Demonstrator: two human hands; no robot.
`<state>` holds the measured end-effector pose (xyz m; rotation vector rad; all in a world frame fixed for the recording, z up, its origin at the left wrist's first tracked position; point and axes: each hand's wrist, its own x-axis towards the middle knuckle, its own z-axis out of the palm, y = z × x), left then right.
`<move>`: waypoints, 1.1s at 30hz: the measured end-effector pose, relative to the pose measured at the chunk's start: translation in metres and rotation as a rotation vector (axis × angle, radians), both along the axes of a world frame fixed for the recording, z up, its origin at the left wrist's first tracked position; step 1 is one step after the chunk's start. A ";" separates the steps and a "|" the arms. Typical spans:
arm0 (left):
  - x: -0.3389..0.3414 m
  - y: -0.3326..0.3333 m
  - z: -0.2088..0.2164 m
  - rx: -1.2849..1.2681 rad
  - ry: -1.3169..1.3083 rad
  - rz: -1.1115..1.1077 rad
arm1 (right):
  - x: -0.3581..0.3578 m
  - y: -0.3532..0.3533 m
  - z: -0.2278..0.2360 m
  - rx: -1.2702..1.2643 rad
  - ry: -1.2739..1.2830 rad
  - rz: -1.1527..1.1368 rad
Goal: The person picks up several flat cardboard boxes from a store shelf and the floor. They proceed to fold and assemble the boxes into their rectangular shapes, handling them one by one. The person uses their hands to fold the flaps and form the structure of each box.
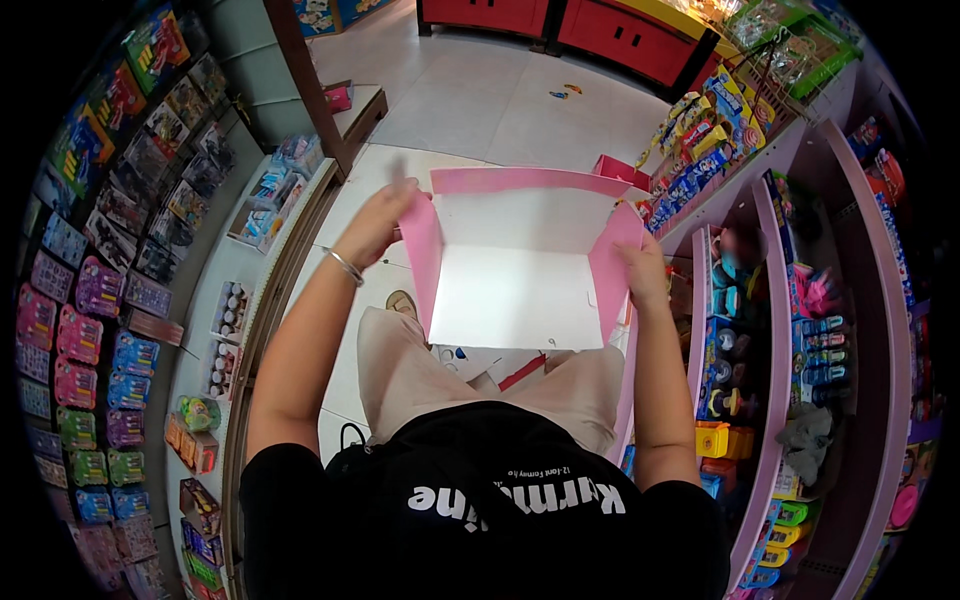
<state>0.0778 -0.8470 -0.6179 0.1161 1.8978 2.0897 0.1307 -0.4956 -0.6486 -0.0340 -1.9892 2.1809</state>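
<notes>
A cardboard box (520,290), pink on its side walls and white inside, is held up in front of my lap, its hollow side facing me. My left hand (375,222), with a bangle on the wrist, grips the box's upper left corner; a fingertip there is smeared by motion. On the opposite side, my right hand (643,272) is closed around the pink right wall, thumb on the inner face. Nothing lies in the part of the box that shows. Below its lower edge, some white and red printed pieces (485,365) show partly between my legs.
Hanging toy packs (85,330) and a low shelf with small boxes (265,205) line the left. Pink shelves (770,330) full of toys rise close to my right arm. Red cabinets (630,40) stand at the far end of the tiled floor (470,90).
</notes>
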 end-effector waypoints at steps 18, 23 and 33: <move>0.037 -0.010 -0.017 -0.078 -0.048 -0.092 | 0.005 0.020 0.006 -0.171 -0.112 0.165; 0.027 0.017 -0.022 -0.663 0.397 0.227 | 0.010 -0.033 0.016 0.733 0.402 -0.402; 0.026 0.038 -0.019 -0.671 0.379 0.190 | 0.042 -0.084 0.067 0.913 0.981 -0.230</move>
